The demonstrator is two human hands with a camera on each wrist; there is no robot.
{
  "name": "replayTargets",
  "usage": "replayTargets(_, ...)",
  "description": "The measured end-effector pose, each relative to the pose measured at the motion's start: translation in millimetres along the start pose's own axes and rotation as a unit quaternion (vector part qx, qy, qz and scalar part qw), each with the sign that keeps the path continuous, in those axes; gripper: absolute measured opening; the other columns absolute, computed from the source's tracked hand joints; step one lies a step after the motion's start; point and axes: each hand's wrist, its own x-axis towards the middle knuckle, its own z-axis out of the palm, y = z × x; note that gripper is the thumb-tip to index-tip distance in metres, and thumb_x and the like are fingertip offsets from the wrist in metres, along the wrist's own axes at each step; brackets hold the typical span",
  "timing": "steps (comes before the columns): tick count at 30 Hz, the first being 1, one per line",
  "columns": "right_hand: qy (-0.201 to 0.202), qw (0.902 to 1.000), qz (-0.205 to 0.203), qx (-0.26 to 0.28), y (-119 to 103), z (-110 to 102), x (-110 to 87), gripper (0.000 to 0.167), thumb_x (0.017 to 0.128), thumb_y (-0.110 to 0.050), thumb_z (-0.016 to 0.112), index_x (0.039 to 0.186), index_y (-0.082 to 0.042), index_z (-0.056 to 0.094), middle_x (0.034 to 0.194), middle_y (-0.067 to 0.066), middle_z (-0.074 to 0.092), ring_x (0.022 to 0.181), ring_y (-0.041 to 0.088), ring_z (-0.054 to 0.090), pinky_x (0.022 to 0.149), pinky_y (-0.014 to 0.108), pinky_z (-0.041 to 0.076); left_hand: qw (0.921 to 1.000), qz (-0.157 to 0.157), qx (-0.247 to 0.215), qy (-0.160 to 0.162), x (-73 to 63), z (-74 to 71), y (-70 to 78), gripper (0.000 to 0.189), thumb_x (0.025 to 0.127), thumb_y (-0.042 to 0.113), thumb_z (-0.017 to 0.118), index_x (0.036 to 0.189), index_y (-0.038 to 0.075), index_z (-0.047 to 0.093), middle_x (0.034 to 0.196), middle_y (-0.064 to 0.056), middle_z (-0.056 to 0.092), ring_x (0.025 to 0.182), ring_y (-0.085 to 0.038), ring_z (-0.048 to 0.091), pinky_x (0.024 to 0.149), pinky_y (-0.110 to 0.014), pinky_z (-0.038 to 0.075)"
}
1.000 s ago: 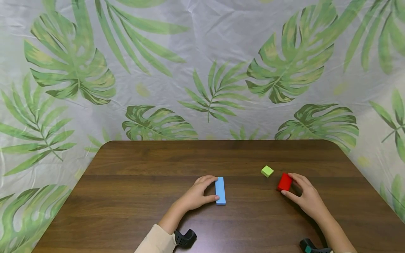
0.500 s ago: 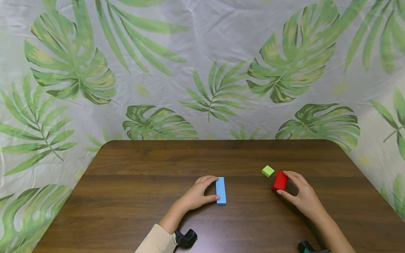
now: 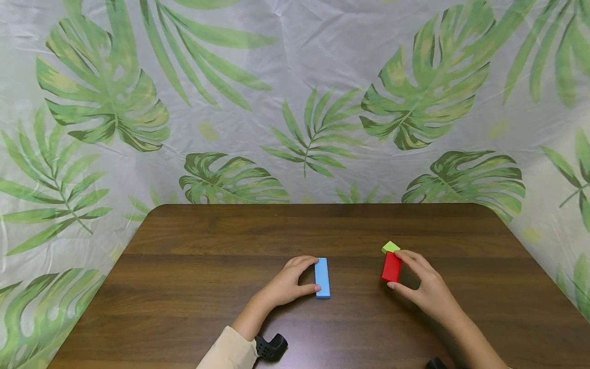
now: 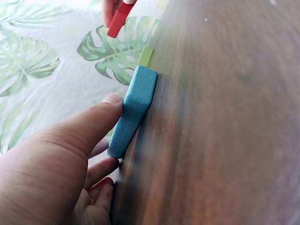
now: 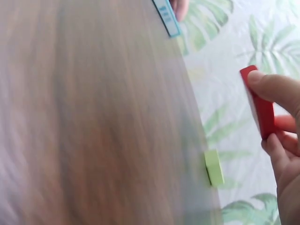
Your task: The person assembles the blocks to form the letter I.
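Note:
A long blue block (image 3: 322, 278) lies on the wooden table, its length pointing away from me. My left hand (image 3: 284, 283) pinches its two ends between thumb and fingers, also plain in the left wrist view, where the thumb lies against the blue block (image 4: 135, 110). To the right, my right hand (image 3: 427, 286) pinches a red rectangular block (image 3: 391, 266) by its ends. In the right wrist view the red block (image 5: 262, 105) is held up above the table. A small light-green block (image 3: 390, 246) sits just behind the red one and is partly covered by it in the head view.
The brown wooden table (image 3: 221, 230) has rounded far corners. Behind it hangs a pale cloth (image 3: 318, 56) printed with green leaves. A black wrist strap device (image 3: 272, 348) is on the left wrist.
My right hand has carried the red block leftward, from beside the green block to in front of it. The left hand and blue block have stayed in place.

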Motion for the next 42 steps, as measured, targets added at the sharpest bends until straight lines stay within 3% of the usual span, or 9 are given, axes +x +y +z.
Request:
replayTargets(5,-0.004,0.9997,-0.011,0.024,-13.4,4.0,2.7,0.072,0.059,-0.007,0.083,0.124,-0.004,0.052,0.12,0.005,0.049,0.108,0.012,0.047,0.082,0.009,0.037,1.0,0.002,-0.001,-0.001,0.1,-0.2,0.2,0.061,0.084,0.042,0.06,0.135,0.015,0.04,0.135,0.0,0.038,0.127,-0.02,0.027,0.1,-0.04,0.027)
replayTargets(13,-0.032,0.9967,-0.038,0.065,-30.6,11.2,4.9,0.07,0.063,-0.011,0.082,0.126,-0.005,0.051,0.122,0.004,0.048,0.11,0.012,0.045,0.087,0.009,0.032,1.0,0.005,0.0,-0.001,-0.7,-0.7,0.2,0.061,0.084,0.041,0.06,0.135,0.015,0.041,0.135,-0.001,0.039,0.127,-0.02,0.028,0.1,-0.04,0.028)
replayTargets(24,-0.084,0.989,-0.04,0.116,-50.3,26.3,1.6,0.068,0.068,-0.02,0.079,0.126,-0.003,0.049,0.124,0.004,0.046,0.109,0.014,0.047,0.089,0.014,0.034,1.0,0.005,0.003,0.001,-0.3,-0.6,0.6,0.06,0.084,0.041,0.061,0.134,0.015,0.041,0.134,-0.001,0.039,0.126,-0.02,0.029,0.1,-0.039,0.028)
replayTargets(31,-0.064,0.985,-0.087,0.135,-70.0,34.5,1.3,0.068,0.061,-0.01,0.083,0.12,0.003,0.052,0.117,0.011,0.051,0.103,0.021,0.051,0.088,0.011,0.034,0.9999,0.01,0.005,0.005,0.4,0.4,0.2,0.059,0.084,0.039,0.062,0.133,0.013,0.042,0.133,-0.002,0.04,0.125,-0.02,0.03,0.1,-0.038,0.028)
replayTargets(36,-0.106,0.9821,-0.072,0.138,-63.8,46.8,-6.6,0.066,0.07,-0.026,0.078,0.126,-0.004,0.05,0.122,0.003,0.048,0.109,0.016,0.047,0.09,0.017,0.036,1.0,0.007,0.002,0.005,-0.3,0.2,0.4,0.059,0.083,0.04,0.062,0.133,0.014,0.042,0.134,-0.001,0.04,0.125,-0.02,0.03,0.1,-0.039,0.028)
replayTargets(42,-0.131,0.9786,-0.067,0.144,-71.1,55.9,-11.4,0.065,0.071,-0.03,0.076,0.126,-0.007,0.051,0.122,-0.002,0.047,0.109,0.013,0.048,0.089,0.02,0.039,0.9999,0.01,0.005,0.006,-0.4,0.2,0.1,0.059,0.083,0.039,0.062,0.133,0.013,0.043,0.133,-0.002,0.041,0.125,-0.02,0.031,0.1,-0.039,0.028)
